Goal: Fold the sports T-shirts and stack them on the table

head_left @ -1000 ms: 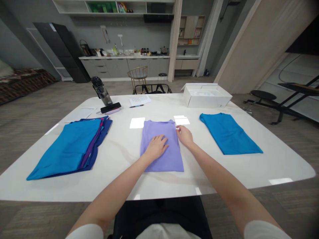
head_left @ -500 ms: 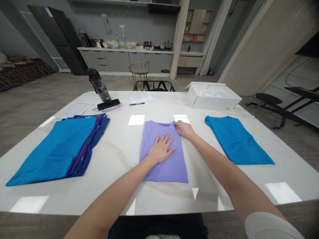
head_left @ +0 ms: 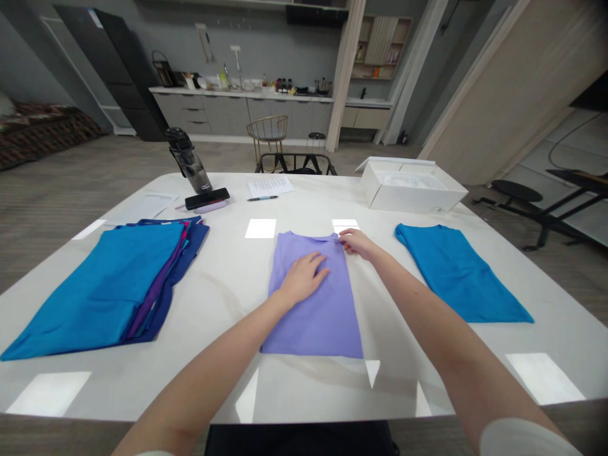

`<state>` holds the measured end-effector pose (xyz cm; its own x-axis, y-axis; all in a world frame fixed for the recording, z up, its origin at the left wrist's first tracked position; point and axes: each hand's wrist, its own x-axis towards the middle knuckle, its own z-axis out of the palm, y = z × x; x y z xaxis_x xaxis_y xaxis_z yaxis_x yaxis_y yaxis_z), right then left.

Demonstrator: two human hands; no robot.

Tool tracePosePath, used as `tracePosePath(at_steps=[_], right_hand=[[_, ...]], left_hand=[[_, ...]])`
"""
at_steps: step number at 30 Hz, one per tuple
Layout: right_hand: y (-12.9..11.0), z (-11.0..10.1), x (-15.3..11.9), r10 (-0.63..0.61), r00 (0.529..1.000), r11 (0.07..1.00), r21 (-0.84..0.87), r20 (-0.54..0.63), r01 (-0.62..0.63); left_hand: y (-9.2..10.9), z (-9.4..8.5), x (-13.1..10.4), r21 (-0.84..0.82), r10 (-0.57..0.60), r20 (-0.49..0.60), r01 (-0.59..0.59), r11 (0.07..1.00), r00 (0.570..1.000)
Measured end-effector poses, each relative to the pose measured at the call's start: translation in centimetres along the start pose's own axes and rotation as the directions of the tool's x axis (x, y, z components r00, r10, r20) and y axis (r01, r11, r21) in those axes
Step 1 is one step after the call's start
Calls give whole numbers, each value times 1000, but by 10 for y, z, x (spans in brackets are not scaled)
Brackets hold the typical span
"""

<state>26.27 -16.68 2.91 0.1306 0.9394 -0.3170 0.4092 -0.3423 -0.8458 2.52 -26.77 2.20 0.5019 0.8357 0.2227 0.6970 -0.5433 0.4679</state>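
A folded lavender garment (head_left: 313, 323) lies flat on the white table in front of me; whether it is a shirt I cannot tell. My left hand (head_left: 304, 277) rests on its middle, palm down with the fingers stretched out. At the garment's far right corner, my right hand (head_left: 357, 243) pinches the edge between thumb and fingers. The top edge sags a little between the two corners. To the right lies a folded blue garment (head_left: 460, 272), apart from both hands. On the left is a pile of folded garments (head_left: 104, 285), blue on top with purple and navy beneath.
The white table (head_left: 223, 380) also bears an open white box (head_left: 413, 193) at the back right. Toward the back left are a dark water bottle (head_left: 190, 161), a black phone (head_left: 207, 198), papers (head_left: 270, 185) and a pen (head_left: 262, 198). Chairs stand beyond the far edge.
My right hand has shifted slightly right with the garment's corner, and the top edge has moved. The left hand's fingers have drawn closer together. The view has shifted a little.
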Motion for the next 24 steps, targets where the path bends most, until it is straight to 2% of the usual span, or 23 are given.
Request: tracePosePath(at_steps=[2,4,6,8,11,14,16,18,22,24], right_hand=[[2,-4,-4,-86,996,992,-89,21,88],[7,-6,-11,-239,971,932,-277,11,233],[12,-6,-19,-400,917,786,-512,7,347],[16,-3,-27,-500,865,602,-698,47,387],[18,1,-33,-530,837,400,-831,133,386],[18,2,-32,-527,831,314,-868,177,384],[16,0,-28,-530,830,314,-869,173,382],[14,-4,-22,-544,826,365,-846,145,389],[6,-10,-2,-579,806,539,-686,118,488],[1,-9,9,-539,838,685,-539,77,490]], left_hand=[[-16,-11,14,-25,-62,-106,59,998,992],[-30,-16,23,-26,-115,-154,112,993,981],[-37,-14,25,3,-120,-144,122,993,982],[-36,-6,20,64,-77,-104,84,994,992],[-28,5,10,163,-13,-66,24,986,998],[-22,8,5,197,4,-58,7,980,998],[-21,6,5,193,2,-50,8,981,999],[-21,4,5,189,-6,-47,15,982,999],[-20,3,6,184,-14,-51,23,983,999],[-20,4,6,186,-13,-52,23,982,999]])
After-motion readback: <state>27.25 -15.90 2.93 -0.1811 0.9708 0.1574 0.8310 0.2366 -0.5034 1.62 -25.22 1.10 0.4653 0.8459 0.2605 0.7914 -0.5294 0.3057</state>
